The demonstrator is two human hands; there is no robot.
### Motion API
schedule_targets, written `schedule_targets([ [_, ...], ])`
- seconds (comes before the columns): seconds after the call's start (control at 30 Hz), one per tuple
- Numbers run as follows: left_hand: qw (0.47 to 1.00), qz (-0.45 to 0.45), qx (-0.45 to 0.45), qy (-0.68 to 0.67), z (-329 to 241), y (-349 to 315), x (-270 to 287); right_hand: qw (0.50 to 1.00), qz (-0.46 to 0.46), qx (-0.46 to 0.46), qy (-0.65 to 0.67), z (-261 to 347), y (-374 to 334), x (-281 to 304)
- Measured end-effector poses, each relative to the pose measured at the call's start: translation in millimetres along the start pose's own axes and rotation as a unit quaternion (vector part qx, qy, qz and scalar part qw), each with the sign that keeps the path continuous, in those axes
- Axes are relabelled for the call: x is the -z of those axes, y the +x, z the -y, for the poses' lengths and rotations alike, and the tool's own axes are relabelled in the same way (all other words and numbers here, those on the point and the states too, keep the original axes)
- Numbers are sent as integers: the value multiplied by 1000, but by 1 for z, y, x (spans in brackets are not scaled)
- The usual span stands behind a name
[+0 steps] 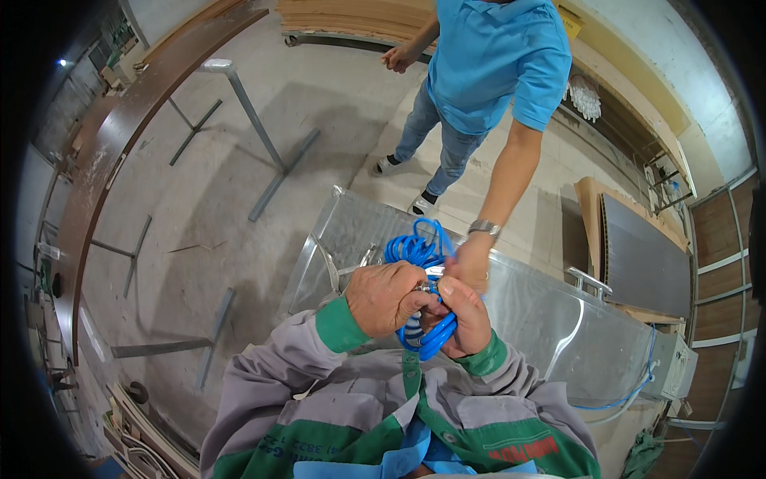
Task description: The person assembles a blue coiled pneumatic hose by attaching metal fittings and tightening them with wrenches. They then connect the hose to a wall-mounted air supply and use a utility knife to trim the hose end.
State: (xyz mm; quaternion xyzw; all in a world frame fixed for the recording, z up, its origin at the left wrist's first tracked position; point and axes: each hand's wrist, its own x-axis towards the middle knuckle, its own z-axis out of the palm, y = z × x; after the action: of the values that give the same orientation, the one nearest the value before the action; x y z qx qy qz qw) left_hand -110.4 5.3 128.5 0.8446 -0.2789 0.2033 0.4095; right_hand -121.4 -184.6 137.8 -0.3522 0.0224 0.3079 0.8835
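Note:
Close to my chest, a coiled blue hose (412,247) is bunched around both my hands, with one loop hanging below them. My left hand (381,297) is closed, its thumb and fingers pinching a small metal fitting (432,284) from the left. From the other side, my right hand (471,321) grips the lower hose loops, with its thumb up by the same fitting. The fingers hide much of the fitting. A co-worker's hand (474,263) reaches in from the far side, right beside the hose and my right hand; its fingertips are blurred.
A shiny metal-topped table (531,307) stretches before me and to the right, with metal tools (367,255) behind my left hand. The co-worker in a blue shirt (499,72) stands across it. Metal stands (259,120) and a long brown board (120,160) occupy the left.

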Motion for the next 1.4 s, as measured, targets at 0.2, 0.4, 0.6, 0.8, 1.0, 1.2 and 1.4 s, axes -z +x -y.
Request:
schedule_targets([
  [0.2, 993, 96, 64, -19, -9, -5, 12, 999, 20, 0, -27, -5, -4, 0],
  [0.4, 984, 176, 18, 5, -6, -10, 32, 930, 54, 31, -363, 4, -14, 6],
  [0.6, 962, 260, 71, -41, 1, -26, -12, 937, -1, 23, -347, -29, -23, 53],
  [0.8, 931, 347, 110, -24, 3, -61, -50, 845, -154, 231, -458, -75, -61, 93],
  [1.0, 917, 349, 179, -76, -3, -91, -65, 572, -601, 296, -474, -53, -83, 200],
  [1.2, 937, 270, 191, -114, 4, -84, -84, 733, -416, 74, -533, -78, -24, 267],
  [1.4, 912, 202, 332, -129, 40, -111, -95, 660, -361, 2, -659, -77, -44, 259],
])
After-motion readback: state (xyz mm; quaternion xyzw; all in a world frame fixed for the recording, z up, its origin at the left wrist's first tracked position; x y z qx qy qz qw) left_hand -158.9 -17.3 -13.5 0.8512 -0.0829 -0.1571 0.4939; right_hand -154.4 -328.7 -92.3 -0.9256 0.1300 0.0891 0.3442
